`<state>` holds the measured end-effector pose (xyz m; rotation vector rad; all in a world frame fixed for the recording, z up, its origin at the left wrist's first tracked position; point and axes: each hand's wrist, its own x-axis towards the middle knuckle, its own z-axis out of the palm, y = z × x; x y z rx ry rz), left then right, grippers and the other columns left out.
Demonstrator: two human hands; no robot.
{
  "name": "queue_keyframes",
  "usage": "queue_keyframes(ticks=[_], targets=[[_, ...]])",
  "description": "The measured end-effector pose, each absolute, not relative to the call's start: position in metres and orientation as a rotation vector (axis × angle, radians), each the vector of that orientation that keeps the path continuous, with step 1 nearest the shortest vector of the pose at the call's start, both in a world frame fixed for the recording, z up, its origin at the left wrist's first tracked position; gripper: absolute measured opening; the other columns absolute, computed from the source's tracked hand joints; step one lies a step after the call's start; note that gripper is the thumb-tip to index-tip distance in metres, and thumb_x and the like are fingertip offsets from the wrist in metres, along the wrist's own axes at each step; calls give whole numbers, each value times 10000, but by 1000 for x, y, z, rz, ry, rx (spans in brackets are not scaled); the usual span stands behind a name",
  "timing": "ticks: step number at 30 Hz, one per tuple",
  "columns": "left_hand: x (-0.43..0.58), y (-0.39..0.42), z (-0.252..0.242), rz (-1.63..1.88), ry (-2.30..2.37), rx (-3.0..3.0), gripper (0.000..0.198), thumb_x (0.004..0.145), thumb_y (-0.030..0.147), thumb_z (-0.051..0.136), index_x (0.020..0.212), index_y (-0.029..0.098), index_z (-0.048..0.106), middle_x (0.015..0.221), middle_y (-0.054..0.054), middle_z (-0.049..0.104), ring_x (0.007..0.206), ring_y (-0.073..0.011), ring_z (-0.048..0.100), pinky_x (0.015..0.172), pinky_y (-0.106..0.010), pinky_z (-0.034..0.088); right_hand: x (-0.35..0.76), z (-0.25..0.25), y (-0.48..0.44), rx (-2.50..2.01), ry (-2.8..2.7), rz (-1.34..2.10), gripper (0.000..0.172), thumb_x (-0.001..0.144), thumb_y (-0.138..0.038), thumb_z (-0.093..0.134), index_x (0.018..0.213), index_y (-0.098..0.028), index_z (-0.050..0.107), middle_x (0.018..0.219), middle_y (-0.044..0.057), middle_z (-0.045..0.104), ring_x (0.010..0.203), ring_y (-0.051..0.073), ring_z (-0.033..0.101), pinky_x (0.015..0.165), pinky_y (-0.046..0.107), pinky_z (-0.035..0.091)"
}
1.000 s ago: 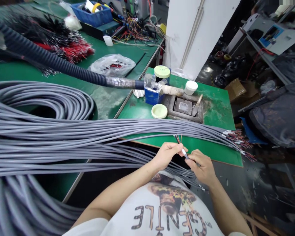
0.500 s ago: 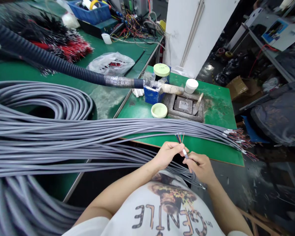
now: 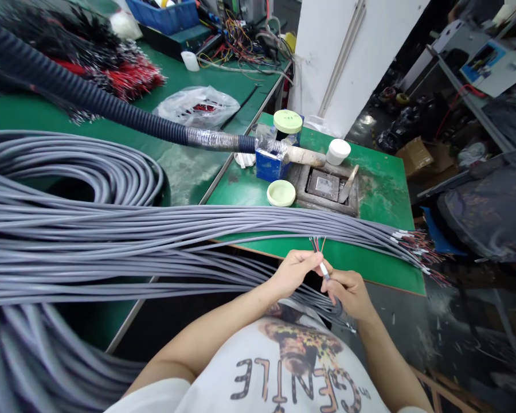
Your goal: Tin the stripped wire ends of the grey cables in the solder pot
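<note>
My left hand (image 3: 296, 273) and my right hand (image 3: 348, 293) meet in front of my chest, over the near edge of a green workbench (image 3: 361, 258). Between them they pinch one grey multi-core cable (image 3: 324, 271) near its end. A white sleeve covers the cable end, and thin coloured wires (image 3: 317, 245) fan out above my fingertips. The cable runs down past my right hand. A large bundle of long grey cables (image 3: 112, 229) lies across the bench to my left, its ends (image 3: 413, 244) trailing coloured wires on the right.
A soldering pot (image 3: 322, 186) with a scraper, lidded jars, and a corrugated fume hose (image 3: 112, 109) stand beyond the cables. Behind them are a plastic bag, red-and-black wire bundles, a blue bin, and a white pillar. Cluttered floor lies to the right.
The cable end and its wires have risen slightly and turned more upright between my fingers. My right hand has shifted a little closer to my left.
</note>
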<state>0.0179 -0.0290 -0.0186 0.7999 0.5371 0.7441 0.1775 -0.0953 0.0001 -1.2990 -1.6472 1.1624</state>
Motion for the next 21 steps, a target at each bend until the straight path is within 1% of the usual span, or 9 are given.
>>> queue_keyframes(ticks=[3,5,7,9,13,21], targets=[[14,-28,-15,807,577,848,316,765,424,676,666,127,629,665,-32,632,618,-108,545,652,-239,428,180,-4,-97,-1342,-1609,1139,299,909,-311,484,684,-181,632,447,-33,518,441,95,462,502,237,355],[10,-27,-11,908,642,845,266,721,372,725,693,143,595,605,15,583,558,-81,501,588,-209,403,181,-6,-97,-1366,-1589,1118,302,909,-312,485,679,-182,630,442,-36,510,431,93,452,503,241,351],[6,-26,-6,1016,719,845,260,699,345,744,689,152,570,552,49,524,501,-61,441,515,-188,356,181,-7,-97,-1392,-1573,1097,295,907,-308,491,681,-183,634,439,-41,501,420,90,444,507,244,352],[4,-25,-1,1074,767,876,243,702,343,739,693,154,586,530,58,491,473,-54,406,476,-186,325,179,-6,-96,-1413,-1569,1083,286,903,-302,499,682,-183,637,444,-43,499,418,87,443,505,243,350],[2,-22,5,1077,802,949,213,733,356,708,789,154,671,508,53,493,453,-58,391,454,-195,307,175,-2,-94,-1427,-1606,1057,293,898,-293,500,662,-183,633,454,-38,503,442,89,462,511,240,353],[3,-16,1,1037,893,878,235,733,371,712,815,152,704,479,52,513,425,-47,379,436,-187,286,171,1,-91,-1458,-1667,1009,311,896,-296,497,635,-183,622,459,-29,503,454,93,461,491,236,346]])
